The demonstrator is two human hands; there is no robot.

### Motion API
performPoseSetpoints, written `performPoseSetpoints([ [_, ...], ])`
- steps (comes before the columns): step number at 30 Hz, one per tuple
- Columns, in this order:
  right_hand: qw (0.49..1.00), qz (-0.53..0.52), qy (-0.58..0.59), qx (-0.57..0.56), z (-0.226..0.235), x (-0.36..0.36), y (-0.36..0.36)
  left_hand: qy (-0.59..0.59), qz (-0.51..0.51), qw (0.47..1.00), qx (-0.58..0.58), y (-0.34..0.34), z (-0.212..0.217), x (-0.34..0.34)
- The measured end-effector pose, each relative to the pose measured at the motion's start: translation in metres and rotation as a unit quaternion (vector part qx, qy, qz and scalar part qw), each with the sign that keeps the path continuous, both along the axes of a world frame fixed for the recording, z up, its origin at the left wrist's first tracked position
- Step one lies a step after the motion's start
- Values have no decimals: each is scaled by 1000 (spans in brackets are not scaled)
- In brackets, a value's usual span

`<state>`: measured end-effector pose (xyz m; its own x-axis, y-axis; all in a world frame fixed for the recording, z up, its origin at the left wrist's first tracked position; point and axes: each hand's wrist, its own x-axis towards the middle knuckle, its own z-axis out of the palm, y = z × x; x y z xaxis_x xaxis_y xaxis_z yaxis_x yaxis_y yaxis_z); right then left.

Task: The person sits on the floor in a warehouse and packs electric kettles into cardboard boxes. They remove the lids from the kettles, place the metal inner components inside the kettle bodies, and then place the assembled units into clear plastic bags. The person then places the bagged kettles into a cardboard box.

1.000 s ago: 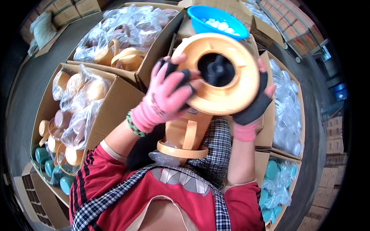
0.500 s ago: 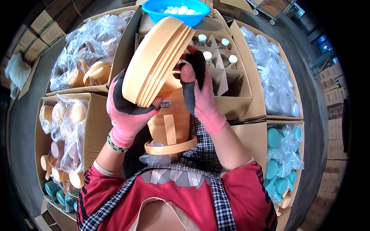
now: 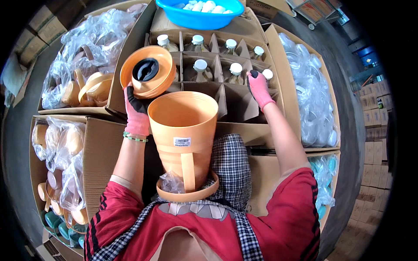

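Observation:
An orange plastic jug (image 3: 183, 130) stands upright and uncovered before my body, its handle toward me and a label on its side. My left hand (image 3: 137, 115), in a pink and black glove, grips the near edge of a round orange lid (image 3: 163, 82) with a black stopper (image 3: 145, 69) inside, held left of the jug's mouth. My right hand (image 3: 260, 89), gloved alike, is stretched to the divided cardboard box, its fingers curled in beside a white-capped glass bottle (image 3: 267, 75). What those fingertips hold, if anything, is hidden. An orange ring (image 3: 204, 194) surrounds the jug's foot, with crumpled clear plastic (image 3: 172, 182) beside it.
Several more white-capped bottles (image 3: 200, 69) stand in the box's compartments. A blue basin (image 3: 191, 19) of white pieces sits behind. Open cartons flank me: bagged orange and mauve parts (image 3: 87, 56) at left, clear plastic pieces (image 3: 307, 91) and teal parts (image 3: 322, 174) at right.
Both hands were at the lid above the jug. Now my left hand has it lower and to the left, its inside showing, while my right hand has moved off to the bottle box.

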<state>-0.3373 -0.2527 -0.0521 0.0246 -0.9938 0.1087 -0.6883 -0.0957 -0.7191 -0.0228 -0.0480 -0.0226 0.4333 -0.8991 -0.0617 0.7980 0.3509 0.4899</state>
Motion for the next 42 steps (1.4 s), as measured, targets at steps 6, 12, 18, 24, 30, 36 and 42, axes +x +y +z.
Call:
performPoseSetpoints([
  [6,947,90,307,-8,1,45,-26,56,7,997,44,-19,1,-6],
  [12,900,132,404,93,-9,59,-52,88,-17,995,45,-16,1,-3],
  [18,906,123,390,108,2,51,-42,48,48,993,100,-20,13,-12],
  [24,928,128,348,18,141,46,-5,92,45,994,42,-13,4,-8],
  [30,981,98,75,-152,268,-26,56,-20,-45,989,-140,-11,-15,18],
  [36,898,107,-426,18,230,-72,119,-54,-188,931,-309,-17,25,-2],
  [42,835,218,-504,28,114,60,153,-164,57,939,-298,-14,73,-2],
])
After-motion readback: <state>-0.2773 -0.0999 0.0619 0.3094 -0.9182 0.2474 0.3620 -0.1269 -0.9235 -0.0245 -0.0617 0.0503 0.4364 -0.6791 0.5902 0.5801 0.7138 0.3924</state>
